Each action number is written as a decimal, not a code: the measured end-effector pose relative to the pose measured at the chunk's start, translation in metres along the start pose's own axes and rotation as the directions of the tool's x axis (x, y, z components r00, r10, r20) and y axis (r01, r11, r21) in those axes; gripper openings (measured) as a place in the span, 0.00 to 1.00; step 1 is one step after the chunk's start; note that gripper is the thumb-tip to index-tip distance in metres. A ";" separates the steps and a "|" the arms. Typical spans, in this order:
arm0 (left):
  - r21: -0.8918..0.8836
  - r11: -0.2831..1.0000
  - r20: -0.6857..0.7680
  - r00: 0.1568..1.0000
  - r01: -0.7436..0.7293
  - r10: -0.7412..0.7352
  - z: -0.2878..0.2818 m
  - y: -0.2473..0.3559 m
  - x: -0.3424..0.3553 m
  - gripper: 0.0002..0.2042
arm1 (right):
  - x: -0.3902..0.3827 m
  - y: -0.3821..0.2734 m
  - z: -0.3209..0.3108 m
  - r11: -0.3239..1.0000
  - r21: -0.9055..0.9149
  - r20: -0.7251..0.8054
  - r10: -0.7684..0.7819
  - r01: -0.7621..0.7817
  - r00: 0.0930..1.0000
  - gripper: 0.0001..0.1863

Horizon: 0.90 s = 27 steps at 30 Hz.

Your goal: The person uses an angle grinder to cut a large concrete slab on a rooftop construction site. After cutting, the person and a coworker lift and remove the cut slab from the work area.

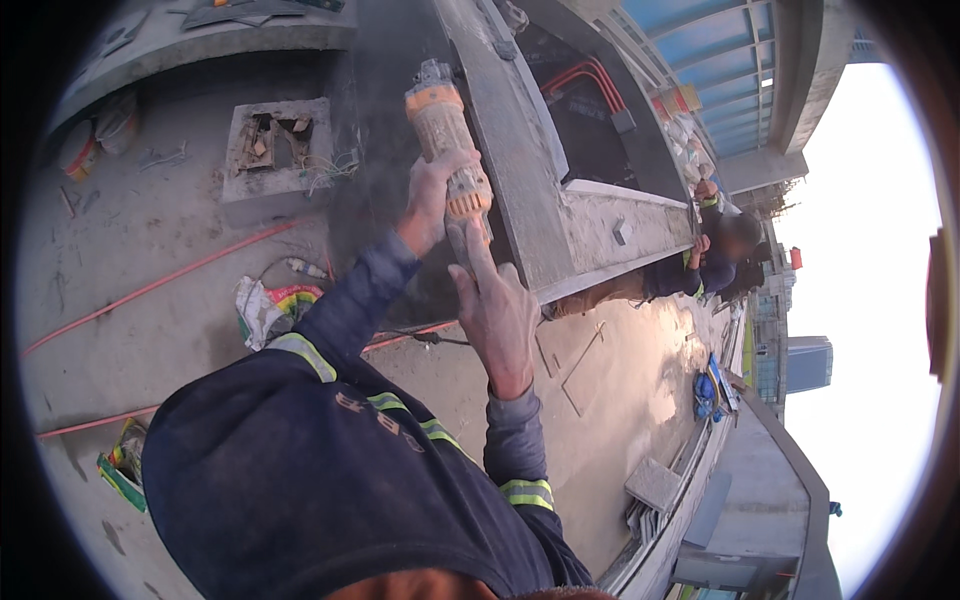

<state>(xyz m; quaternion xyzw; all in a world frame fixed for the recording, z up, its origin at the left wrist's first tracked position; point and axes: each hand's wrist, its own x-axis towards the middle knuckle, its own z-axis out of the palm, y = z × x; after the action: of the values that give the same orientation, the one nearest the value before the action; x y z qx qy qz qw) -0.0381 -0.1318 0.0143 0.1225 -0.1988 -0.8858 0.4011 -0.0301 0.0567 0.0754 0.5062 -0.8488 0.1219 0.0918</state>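
- Head view: the person's left hand point(430, 195) is wrapped around the middle of a dusty orange and grey power tool point(437, 125) shaped like a fat tube. Its fingers are curled tight on it.
- The right hand point(505, 315) is at the back end of the tool. One finger lies straight along that end, and the thumb sticks out to the side. I cannot tell if the other fingers close around it.
- The tool is in front of the person, next to a long flat grey ledge point(515, 165). Its metal head points away from the person. I cannot tell if the head touches anything.
- A thin black cord point(428, 338) runs near the right wrist.
- To the left, a square grey block with a hole in its top point(237, 187) sits on the dusty grey floor point(130, 250). Bits of junk are in the hole.
- A crumpled white, red and green sack point(258, 312) lies beside the left arm, and a long thin red pipe point(165, 288) crosses the floor.
- On the right, a co-worker in dark blue clothes point(668, 276) is by the far end of the ledge, with both hands at its edge.
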 end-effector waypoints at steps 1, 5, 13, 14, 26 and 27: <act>-0.006 1.000 -0.005 1.000 -0.010 0.010 0.004 -0.004 -0.009 0.13 | -0.005 0.001 -0.002 1.000 0.003 -0.003 0.009 -0.009 1.000 0.35; -0.026 0.999 -0.015 0.999 -0.038 0.038 0.007 -0.013 -0.016 0.13 | -0.015 0.006 -0.010 1.000 -0.002 0.007 0.016 -0.016 1.000 0.35; -0.011 1.000 0.004 1.000 -0.023 0.023 0.006 -0.011 -0.023 0.14 | -0.019 0.007 0.000 1.000 -0.013 -0.008 0.007 -0.007 1.000 0.36; -0.022 0.999 0.000 0.999 -0.032 0.032 0.008 -0.011 -0.024 0.14 | -0.023 0.008 -0.005 1.000 0.007 0.009 0.022 -0.022 1.000 0.36; -0.004 1.000 0.003 1.000 -0.029 0.029 0.006 -0.019 -0.024 0.13 | -0.027 0.015 -0.005 1.000 0.001 0.016 0.009 -0.009 1.000 0.36; -0.008 0.999 0.000 0.999 -0.033 0.033 0.005 -0.020 -0.021 0.13 | -0.023 0.016 -0.005 1.000 -0.009 0.014 0.005 -0.004 1.000 0.36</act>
<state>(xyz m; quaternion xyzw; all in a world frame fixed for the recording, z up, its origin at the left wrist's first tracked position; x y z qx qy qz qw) -0.0397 -0.1025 0.0109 0.1175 -0.1975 -0.8798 0.4160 -0.0328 0.0849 0.0715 0.5048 -0.8511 0.1146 0.0876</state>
